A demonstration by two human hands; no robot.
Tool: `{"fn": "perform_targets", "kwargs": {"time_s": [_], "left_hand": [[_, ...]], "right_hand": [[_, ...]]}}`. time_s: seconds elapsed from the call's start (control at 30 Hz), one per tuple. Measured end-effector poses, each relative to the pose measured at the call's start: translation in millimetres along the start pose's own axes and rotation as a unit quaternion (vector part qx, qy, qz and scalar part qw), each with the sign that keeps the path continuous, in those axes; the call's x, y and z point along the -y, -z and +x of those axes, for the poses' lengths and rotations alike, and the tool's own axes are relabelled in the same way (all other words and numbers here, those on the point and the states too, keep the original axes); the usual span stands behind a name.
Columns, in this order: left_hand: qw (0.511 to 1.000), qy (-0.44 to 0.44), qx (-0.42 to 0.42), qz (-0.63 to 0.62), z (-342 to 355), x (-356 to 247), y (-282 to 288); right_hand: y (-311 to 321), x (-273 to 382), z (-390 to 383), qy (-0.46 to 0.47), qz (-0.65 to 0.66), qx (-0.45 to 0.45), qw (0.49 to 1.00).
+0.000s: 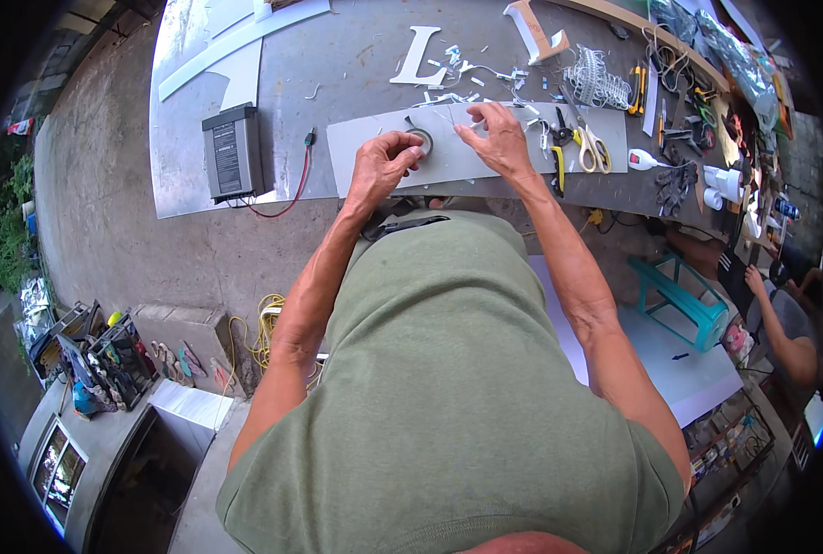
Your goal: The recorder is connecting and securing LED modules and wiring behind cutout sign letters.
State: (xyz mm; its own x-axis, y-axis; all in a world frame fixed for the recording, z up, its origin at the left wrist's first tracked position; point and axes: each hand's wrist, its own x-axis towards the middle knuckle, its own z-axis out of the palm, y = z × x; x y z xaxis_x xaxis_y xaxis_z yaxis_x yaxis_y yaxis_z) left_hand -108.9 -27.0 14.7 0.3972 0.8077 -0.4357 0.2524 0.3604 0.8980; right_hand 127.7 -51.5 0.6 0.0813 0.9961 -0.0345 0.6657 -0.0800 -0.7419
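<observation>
My left hand has its fingers closed at the edge of a small dark roll of tape, whose loose end sticks up. Across from it, my right hand pinches what looks like a thin pale wire; its tip between the fingers is too small to make out. Both hands are above a grey sheet on the metal-topped table. To the right of my right hand lie scissors with pale handles, a yellow-handled cutter and black-and-yellow pliers.
Small white LED modules on wires lie beyond the sheet, near a white letter L and another letter shape. A grey power supply with a red lead stands left. A teal stool and another person are at right.
</observation>
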Motion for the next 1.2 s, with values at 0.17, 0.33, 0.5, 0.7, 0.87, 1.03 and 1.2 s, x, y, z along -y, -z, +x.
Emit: {"fn": "perform_targets", "kwargs": {"time_s": [0.17, 0.33, 0.5, 0.7, 0.87, 1.03, 1.2], "left_hand": [[0.999, -0.03, -0.007, 0.032, 5.6, -7.5, -9.9], [0.995, -0.083, -0.052, 0.003, 14.9, -24.6, -30.4], [0.989, -0.119, 0.039, -0.08, 23.5, -53.3, -47.9], [0.993, -0.11, 0.015, -0.027, 36.9, -69.0, -45.4], [0.996, -0.063, 0.024, -0.058, 43.4, -67.8, -46.1], [0.996, -0.043, 0.048, -0.06, 49.6, -72.5, -60.3], [0.989, -0.102, 0.104, 0.012, 65.5, -94.1, -66.4]], "right_hand": [[-27.5, 1.0, 23.7, -0.017, -0.013, -0.027, 0.999], [9.5, 23.8, 10.8, -0.133, 0.395, -0.02, 0.909], [30.3, 37.4, -7.0, -0.128, 0.494, -0.048, 0.859], [48.8, 30.3, -7.2, -0.129, 0.412, -0.07, 0.899], [83.4, 33.0, -5.8, 0.11, 0.072, -0.097, 0.987], [92.7, 16.6, 5.3, 0.273, -0.093, -0.097, 0.953], [120.7, 4.3, 23.8, 0.326, -0.083, -0.064, 0.939]]}}
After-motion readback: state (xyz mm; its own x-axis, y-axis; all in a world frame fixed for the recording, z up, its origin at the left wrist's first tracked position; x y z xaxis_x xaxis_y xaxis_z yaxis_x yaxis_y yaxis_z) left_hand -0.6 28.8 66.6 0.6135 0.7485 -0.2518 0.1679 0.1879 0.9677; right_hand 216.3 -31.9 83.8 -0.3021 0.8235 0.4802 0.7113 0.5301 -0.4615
